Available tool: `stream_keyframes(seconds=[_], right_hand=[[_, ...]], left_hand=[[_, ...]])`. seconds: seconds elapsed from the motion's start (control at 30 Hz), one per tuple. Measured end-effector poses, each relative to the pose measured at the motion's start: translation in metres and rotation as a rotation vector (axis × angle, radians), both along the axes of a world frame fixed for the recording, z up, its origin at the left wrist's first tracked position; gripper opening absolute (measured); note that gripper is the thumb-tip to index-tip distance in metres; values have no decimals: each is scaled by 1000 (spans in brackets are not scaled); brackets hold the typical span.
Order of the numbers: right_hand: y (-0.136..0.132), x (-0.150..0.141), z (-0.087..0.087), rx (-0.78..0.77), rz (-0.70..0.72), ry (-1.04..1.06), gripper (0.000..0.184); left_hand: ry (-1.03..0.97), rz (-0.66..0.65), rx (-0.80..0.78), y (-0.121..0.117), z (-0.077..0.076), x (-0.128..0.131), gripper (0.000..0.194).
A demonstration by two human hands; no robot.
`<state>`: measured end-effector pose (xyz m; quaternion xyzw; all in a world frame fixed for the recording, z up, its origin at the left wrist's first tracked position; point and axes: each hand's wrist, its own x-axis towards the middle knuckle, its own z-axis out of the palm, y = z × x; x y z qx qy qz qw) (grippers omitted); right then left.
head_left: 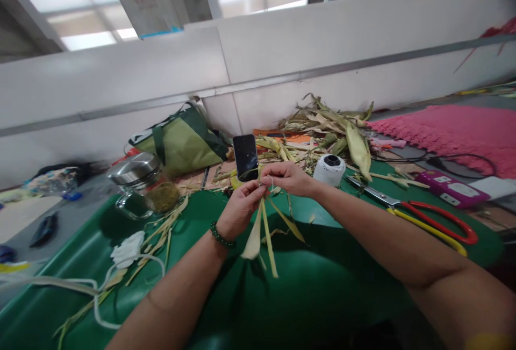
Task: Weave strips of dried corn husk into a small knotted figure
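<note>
- In the head view, your two hands meet above the green cover [318,280] on the desk [500,214], toward the cover's far edge.
- Your left hand [242,202] is closed, thumb against fingers, holding a bundle of husk strips [265,231] near the top; a bead bracelet [220,236] circles that wrist.
- Your right hand [289,178] is pinched at the top of the same bundle, touching the left; a thin pale loop [272,179] shows at its fingertips, too small to identify.
- The strips fan downward below your fingers, one broad and pale.
- Just beyond your hands, a phone [245,154] stands propped at the cover's far edge.
- To its right is a white spool [329,171]; scissors [397,203] with one red and one yellow handle lie near the cover's right edge.
- A pile of husks [334,124] lies toward the desk's far edge, near the wall [121,81].
- By the cover's far left corner stands a lidded glass mug [141,191], a green bag [185,143] behind it.
- Along the cover's left edge lie a crumpled tissue [128,249] and a white cable [97,307].
- Past the scissors, a purple power strip [451,188] sits near a pink cloth [451,129].
</note>
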<state>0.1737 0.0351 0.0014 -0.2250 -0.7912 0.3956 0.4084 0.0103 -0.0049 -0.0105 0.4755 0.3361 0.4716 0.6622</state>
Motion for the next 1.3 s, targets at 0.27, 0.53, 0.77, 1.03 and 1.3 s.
stream_keyframes(seconds=[0.27,0.53,0.77,1.03,1.3], right_hand=[[-2,9,10,171,-152,-138,23],[-2,13,14,197,-199,-136,22],[-1,17,16,181,-203,-77,23],[-3,22,21,232,-222,-175,24],[-3,19,20,231,-134,-269,18]], left_hand=[[0,154,-127,4,0,-4,25],[-43,164,-202,0,6,-2,22],[-14,160,-155,-3,9,0,25],[106,137,-11,0,5,-2,39],[490,-42,146,-4,1,-3,30]])
